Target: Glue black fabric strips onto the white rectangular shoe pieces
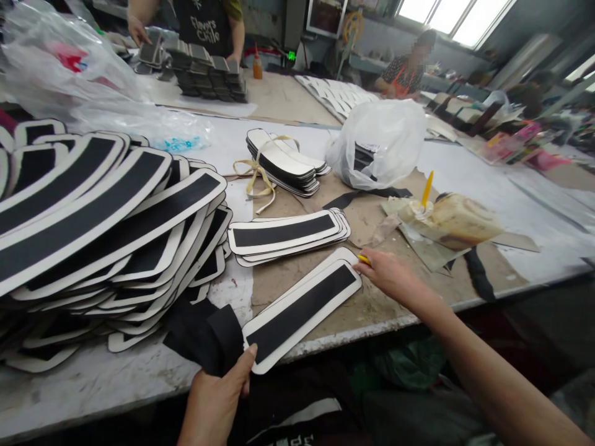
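Note:
My left hand (pixel 218 396) pinches the near end of a white curved-edge panel with a black strip (pixel 302 316) along its middle, thumb on top. The panel lies slanted at the table's front edge, over a similar white piece. At its far end is my right hand (pixel 383 272), closed around a thin yellow tool (pixel 364 260); most of that tool is hidden in the fingers. Whether the right fingers also grip the panel, I cannot tell. Beside my left hand lies folded black strip material (pixel 204 334). A short stack of matching panels (pixel 288 232) rests just beyond.
A large heap of similar panels (pixel 102 210) covers the left. Farther back lie tied white pieces (pixel 279 155) and a white plastic bag (pixel 381 142). At right, a yellow stick (pixel 427 189) stands in a stained glue container (pixel 460 217). Two other people work behind.

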A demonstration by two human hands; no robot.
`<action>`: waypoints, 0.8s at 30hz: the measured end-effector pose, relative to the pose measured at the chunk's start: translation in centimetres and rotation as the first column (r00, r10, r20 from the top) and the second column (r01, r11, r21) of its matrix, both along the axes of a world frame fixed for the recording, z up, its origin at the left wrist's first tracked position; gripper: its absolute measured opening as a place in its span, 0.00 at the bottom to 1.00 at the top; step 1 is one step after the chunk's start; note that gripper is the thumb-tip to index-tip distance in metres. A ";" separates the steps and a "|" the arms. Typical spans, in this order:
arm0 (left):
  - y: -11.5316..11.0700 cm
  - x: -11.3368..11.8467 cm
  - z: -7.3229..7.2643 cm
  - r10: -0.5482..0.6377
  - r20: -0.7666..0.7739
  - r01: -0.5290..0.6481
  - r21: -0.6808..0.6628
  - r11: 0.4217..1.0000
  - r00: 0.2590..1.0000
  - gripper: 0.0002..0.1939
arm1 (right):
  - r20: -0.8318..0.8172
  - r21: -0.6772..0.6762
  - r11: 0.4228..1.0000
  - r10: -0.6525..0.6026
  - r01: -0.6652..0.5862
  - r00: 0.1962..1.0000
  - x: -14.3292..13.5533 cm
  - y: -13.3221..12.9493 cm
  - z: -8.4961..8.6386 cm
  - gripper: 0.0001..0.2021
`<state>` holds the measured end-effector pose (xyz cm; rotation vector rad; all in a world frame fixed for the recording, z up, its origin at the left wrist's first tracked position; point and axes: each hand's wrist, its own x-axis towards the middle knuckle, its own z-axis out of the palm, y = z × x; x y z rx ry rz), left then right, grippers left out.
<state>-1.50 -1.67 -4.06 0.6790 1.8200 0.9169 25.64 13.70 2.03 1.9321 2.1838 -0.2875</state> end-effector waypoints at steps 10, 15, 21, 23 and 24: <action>-0.2 -0.7 1.3 0.024 0.267 -0.036 0.039 0.999 0.963 0.22 | -0.385 -0.102 0.985 -0.169 0.140 0.907 0.5 -1.8 -1.5 0.14; -0.6 -0.9 1.4 0.069 0.326 -0.094 0.059 0.994 0.943 0.22 | -0.532 -0.231 0.956 -0.279 0.180 0.799 0.5 -2.7 -1.7 0.18; -1.4 -1.2 1.7 0.141 0.422 -0.188 0.071 0.980 0.895 0.14 | -0.722 -0.425 0.878 -0.475 0.219 0.502 0.4 -4.2 -1.0 0.20; -1.6 -1.4 2.1 0.169 0.433 -0.217 0.064 0.974 0.885 0.12 | -0.719 -0.461 0.863 -0.500 0.206 0.483 0.3 -4.7 -0.9 0.21; -1.8 -1.5 2.3 0.180 0.447 -0.232 0.064 0.971 0.876 0.11 | -0.716 -0.474 0.857 -0.509 0.202 0.477 0.2 -4.9 -0.9 0.21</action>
